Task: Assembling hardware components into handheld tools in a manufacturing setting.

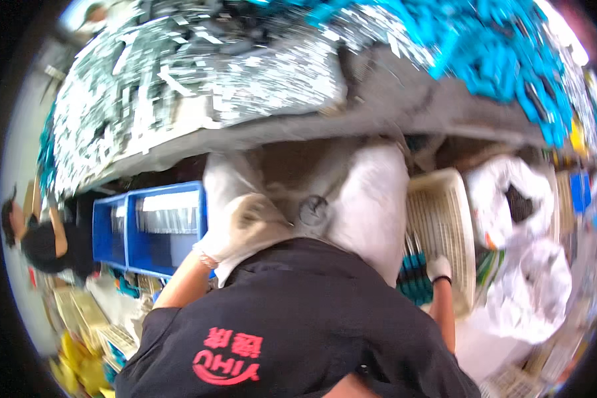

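My left hand (251,222), in a pale work glove with a dark smudge, lies across my left thigh; its fingers are too blurred to read. My right hand (439,268), also gloved, reaches down into a cream slatted basket (459,225) beside my right leg. Right next to it in the basket lies a row of teal-and-black handles (414,278) with thin metal shafts, which look like screwdrivers. Whether the fingers of my right hand grip one of them is hidden.
A bench edge (298,129) runs ahead of my knees. Heaped on it are shiny metal strips (278,79) and teal handles (484,53). A divided blue crate (149,259) stands left; white sacks (530,285) stand right. Another person (46,242) is at far left.
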Available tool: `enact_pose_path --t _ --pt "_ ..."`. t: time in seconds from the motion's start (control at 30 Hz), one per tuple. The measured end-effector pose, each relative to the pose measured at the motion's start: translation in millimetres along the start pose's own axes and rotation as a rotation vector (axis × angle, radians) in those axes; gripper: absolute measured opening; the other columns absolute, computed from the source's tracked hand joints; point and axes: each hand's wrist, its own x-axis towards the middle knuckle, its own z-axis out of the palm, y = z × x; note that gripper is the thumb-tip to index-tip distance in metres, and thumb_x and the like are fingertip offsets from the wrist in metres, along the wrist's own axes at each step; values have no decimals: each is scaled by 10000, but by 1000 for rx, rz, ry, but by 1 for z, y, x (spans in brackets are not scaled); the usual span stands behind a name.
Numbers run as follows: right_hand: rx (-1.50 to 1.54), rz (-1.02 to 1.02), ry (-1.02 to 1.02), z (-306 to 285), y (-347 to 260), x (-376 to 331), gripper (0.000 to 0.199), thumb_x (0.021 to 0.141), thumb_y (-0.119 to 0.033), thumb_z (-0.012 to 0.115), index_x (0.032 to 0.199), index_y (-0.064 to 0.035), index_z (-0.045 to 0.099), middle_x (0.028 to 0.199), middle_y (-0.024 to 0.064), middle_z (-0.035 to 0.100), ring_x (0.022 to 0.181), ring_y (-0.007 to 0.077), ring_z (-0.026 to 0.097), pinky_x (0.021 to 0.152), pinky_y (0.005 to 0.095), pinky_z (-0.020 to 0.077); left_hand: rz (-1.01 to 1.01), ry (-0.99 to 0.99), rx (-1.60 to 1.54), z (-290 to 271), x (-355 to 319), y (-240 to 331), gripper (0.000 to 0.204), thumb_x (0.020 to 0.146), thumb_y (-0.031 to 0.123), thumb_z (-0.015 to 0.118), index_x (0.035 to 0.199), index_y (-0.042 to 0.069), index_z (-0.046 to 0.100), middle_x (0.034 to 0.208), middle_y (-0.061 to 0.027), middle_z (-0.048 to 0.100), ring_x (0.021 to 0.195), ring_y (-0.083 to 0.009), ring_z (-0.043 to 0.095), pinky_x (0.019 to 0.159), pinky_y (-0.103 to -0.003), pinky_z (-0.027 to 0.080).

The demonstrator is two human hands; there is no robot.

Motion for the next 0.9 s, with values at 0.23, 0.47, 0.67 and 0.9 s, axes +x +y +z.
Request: enact_pose_path --t 0.23,0.47,0.67,0.9 --pt "517 -1330 464 -236 -356 -209 130 887 -45 668 1004 12 680 998 158 689 923 295 672 869 355 518 193 -41 -136 -18 17 -13 378 878 136 722 1223 15 624 1054 -156 667 957 -278 666 838 -366 535" --pt "364 -1696 419 -255 -619 -212 205 906 -164 672 1053 -28 720 998 165 727 927 302 711 823 356 553 364 106 -69 -82 7 -23 349 880 139 730 1196 25 636 1055 -159 656 994 -318 644 879 -403 516" --pt "-342 -1579 581 -144 -741 -250 300 938 -286 565 1081 -50 684 952 192 704 955 364 680 849 453 547 102 465 -169 -108 -13 -64 212 870 13 706 1079 0 670 962 -113 675 820 -199 665 742 -308 541" --pt "-165 -1336 348 -133 -773 -263 342 867 -308 596 1010 -39 752 1070 227 713 1025 365 693 913 425 548 32 774 -92 -156 21 -56 192 857 56 719 1047 25 710 961 -105 694 880 -176 677 792 -297 529"
